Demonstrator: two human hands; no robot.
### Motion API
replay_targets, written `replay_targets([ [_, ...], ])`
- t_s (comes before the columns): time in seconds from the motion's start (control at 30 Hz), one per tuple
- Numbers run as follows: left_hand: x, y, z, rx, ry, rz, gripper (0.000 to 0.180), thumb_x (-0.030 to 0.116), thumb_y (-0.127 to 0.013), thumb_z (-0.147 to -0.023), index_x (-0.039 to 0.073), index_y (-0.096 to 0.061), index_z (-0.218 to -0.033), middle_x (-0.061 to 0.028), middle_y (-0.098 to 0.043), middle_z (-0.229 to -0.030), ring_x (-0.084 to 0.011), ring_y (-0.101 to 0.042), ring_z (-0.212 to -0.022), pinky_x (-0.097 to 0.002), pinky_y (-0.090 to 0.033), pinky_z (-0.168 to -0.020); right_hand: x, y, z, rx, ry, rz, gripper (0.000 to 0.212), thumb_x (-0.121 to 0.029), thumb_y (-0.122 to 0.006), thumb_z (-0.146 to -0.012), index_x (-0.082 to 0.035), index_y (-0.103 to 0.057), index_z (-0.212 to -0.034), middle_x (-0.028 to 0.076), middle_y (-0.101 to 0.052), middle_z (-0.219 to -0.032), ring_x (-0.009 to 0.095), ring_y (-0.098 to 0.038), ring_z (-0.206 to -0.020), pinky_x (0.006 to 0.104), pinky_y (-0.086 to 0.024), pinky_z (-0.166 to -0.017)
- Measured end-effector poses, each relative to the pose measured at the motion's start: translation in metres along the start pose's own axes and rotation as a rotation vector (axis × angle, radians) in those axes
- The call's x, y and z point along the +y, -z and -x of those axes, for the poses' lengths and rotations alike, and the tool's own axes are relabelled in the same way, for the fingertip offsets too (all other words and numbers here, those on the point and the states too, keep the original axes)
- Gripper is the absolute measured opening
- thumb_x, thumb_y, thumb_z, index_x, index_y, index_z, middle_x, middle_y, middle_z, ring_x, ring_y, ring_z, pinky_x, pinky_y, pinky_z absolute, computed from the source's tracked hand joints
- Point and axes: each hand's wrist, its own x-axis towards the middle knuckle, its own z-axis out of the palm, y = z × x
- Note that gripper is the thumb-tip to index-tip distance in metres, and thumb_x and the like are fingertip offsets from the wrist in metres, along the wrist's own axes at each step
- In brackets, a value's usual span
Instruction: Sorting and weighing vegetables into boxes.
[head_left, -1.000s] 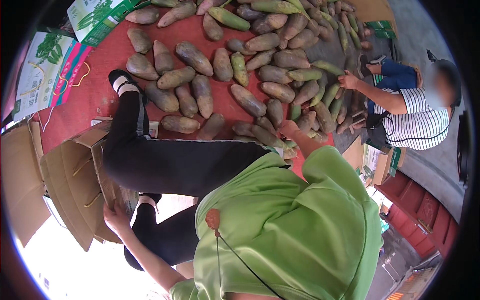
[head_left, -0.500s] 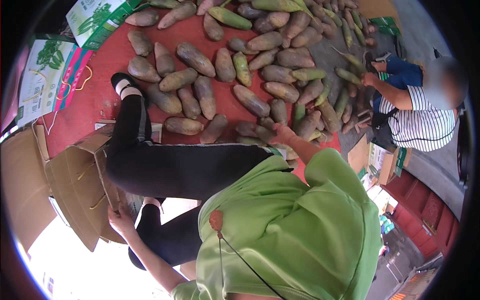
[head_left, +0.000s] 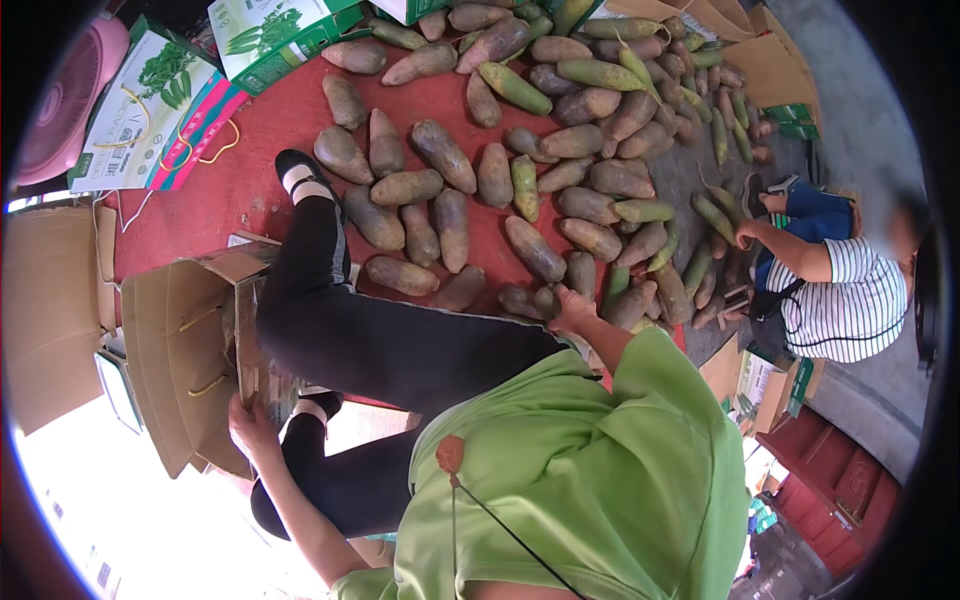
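A red floor mat (head_left: 250, 190) carries scattered brown-green tubers (head_left: 445, 155) and printed cartons (head_left: 150, 110).

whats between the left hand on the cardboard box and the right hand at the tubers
In the head view, the person's own black-trousered leg stretches between the left hand on the cardboard box and the right hand at the brown tubers.

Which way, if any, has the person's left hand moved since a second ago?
No: the left hand stays at the same lower edge of the cardboard box.
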Motion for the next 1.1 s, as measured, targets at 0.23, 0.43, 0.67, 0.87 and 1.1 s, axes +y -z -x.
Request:
replay_targets([
  [0.23,0.009,0.003,-0.003,0.020,-0.027,-0.026,0.026,0.011,-0.061,-0.078,-0.002,-0.058,-0.100,-0.0227,-0.061,-0.088,-0.0402,-0.059,-0.082,-0.0446,-0.046,-0.070,-0.017,0.067,-0.028,0.207,-0.022,-0.429,0.077,-0.031,-0.081,-0.053,-0.005,-0.050,-0.119,0.018,-0.061,-0.109,0.032,-0.057,-0.105,0.0374,-0.045,-0.089],
  [0.43,0.022,0.013,0.001,-0.098,0.147,0.022,0.022,0.014,-0.059,-0.079,0.002,-0.060,-0.098,-0.0200,-0.062,-0.093,-0.0380,-0.060,-0.088,-0.0422,-0.047,-0.074,-0.082,0.141,-0.043,0.490,0.381,-0.570,0.074,-0.025,-0.082,-0.055,-0.004,-0.048,-0.117,0.017,-0.060,-0.106,0.030,-0.058,-0.101,0.0371,-0.045,-0.088],
  [0.67,0.036,0.017,0.005,0.039,0.006,0.030,0.014,0.005,-0.058,-0.075,0.003,-0.058,-0.089,-0.0153,-0.060,-0.087,-0.0350,-0.058,-0.086,-0.0425,-0.047,-0.073,-0.237,0.241,0.062,0.501,0.977,-0.740,0.061,-0.009,-0.078,-0.062,-0.004,-0.052,-0.116,0.009,-0.059,-0.109,0.018,-0.055,-0.105,0.0320,-0.043,-0.092],
  [0.87,0.029,0.019,0.009,0.028,0.031,-0.025,0.012,0.006,-0.058,-0.076,0.005,-0.058,-0.088,-0.0135,-0.060,-0.087,-0.0328,-0.058,-0.088,-0.0421,-0.048,-0.075,-0.380,0.259,0.179,0.547,1.651,-0.489,0.065,-0.012,-0.082,-0.058,-0.003,-0.053,-0.116,0.007,-0.057,-0.113,0.017,-0.055,-0.104,0.0325,-0.040,-0.097],
  [1.1,0.031,0.010,0.001,-0.055,0.156,0.010,0.020,0.016,-0.052,-0.085,0.011,-0.065,-0.099,-0.0127,-0.065,-0.092,-0.0323,-0.062,-0.087,-0.0425,-0.049,-0.075,-0.503,0.159,0.235,0.507,1.729,-0.028,0.047,-0.018,-0.069,-0.058,-0.017,-0.060,-0.104,0.007,-0.060,-0.092,0.027,-0.059,-0.090,0.0444,-0.045,-0.076],
])
